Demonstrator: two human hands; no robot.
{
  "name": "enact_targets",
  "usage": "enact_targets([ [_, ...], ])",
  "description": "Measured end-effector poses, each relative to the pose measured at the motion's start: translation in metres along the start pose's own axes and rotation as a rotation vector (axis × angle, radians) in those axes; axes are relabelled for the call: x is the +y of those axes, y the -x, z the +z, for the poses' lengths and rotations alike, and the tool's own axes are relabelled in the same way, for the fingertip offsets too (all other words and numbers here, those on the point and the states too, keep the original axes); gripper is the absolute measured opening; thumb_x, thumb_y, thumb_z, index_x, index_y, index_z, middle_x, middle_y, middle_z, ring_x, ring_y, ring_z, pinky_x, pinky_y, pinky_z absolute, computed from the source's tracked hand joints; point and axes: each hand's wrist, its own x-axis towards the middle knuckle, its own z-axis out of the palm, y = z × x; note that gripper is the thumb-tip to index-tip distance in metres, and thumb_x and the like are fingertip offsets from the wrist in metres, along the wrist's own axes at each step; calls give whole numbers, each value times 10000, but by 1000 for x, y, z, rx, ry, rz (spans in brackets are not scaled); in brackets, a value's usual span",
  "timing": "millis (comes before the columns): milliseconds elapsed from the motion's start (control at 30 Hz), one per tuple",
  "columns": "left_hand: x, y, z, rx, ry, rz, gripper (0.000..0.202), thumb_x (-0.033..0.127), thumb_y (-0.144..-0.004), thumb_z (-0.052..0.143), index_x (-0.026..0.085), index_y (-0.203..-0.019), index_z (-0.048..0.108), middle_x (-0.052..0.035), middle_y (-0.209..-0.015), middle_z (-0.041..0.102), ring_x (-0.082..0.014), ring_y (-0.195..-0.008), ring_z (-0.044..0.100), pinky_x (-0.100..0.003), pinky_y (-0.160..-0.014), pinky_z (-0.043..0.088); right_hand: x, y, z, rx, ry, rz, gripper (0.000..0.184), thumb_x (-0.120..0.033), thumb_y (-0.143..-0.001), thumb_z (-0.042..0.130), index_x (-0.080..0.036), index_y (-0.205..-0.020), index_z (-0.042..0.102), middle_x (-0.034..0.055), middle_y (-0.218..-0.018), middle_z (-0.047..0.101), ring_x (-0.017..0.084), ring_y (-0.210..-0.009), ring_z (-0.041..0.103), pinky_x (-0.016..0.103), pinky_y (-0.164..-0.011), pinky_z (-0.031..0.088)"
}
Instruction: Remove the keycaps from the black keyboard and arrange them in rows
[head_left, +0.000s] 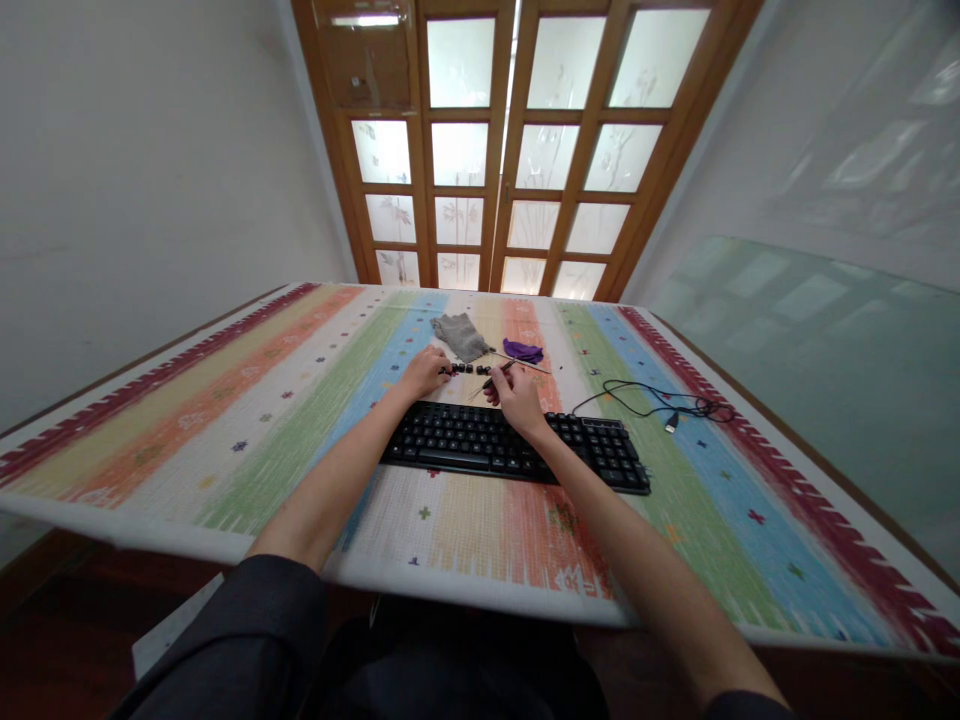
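Note:
A black keyboard (480,440) lies on the table below both wrists. Just beyond it, a short row of loose black keycaps (465,368) sits on the cloth. At the row's left end, my left hand (427,372) has its fingers closed around what looks like a dark keycap (445,371). My right hand (517,396) grips a dark-handled keycap puller (498,376), its thin wire prongs pointing left, above the keyboard's far edge. The fingers partly cover the handle. Behind this hand, a thin rod-like tool (531,366) rests on the cloth.
A crumpled grey cloth (460,337) and a purple cloth (523,350) lie beyond the hands. The keyboard's black cable (637,398) loops to the right, ending in a USB plug (672,422). A striped tablecloth (300,400) covers the table; wooden glazed doors (420,150) stand behind.

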Motion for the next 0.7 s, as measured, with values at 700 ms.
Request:
enact_targets([
  [700,27,67,-20,42,174,-124,139,195,-805,596,164,-802,731,-46,-802,693,-168,-723,605,-310,-783,499,-12,11,31,-183,76,-57,292,-485,-925,499,-212,-821,505,9,-630,643,158,-518,616,287,-560,514],
])
